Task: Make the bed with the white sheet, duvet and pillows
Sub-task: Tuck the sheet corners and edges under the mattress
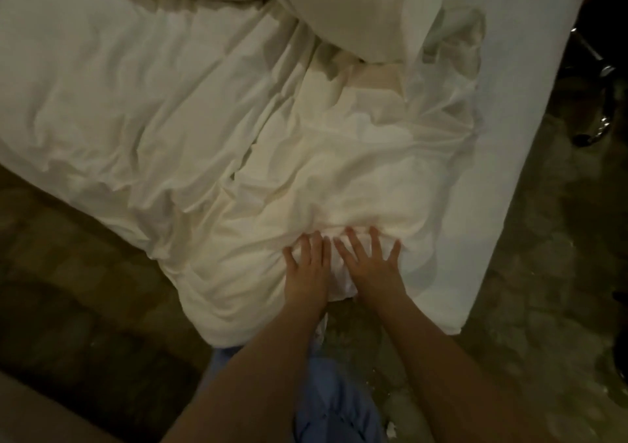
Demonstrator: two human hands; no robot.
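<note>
A crumpled white sheet covers the near corner of the bed and hangs over its edge. My left hand and my right hand lie side by side on the bunched sheet at the corner, fingers straight and spread, pressing down on the fabric. A bulky white duvet is heaped at the top of the view. The bare white mattress shows along the right side, partly under a thin fold of sheet.
A dim patterned floor surrounds the bed corner on the left and right. A dark chair base with shiny metal legs stands by the right edge. My blue clothing is at the bottom.
</note>
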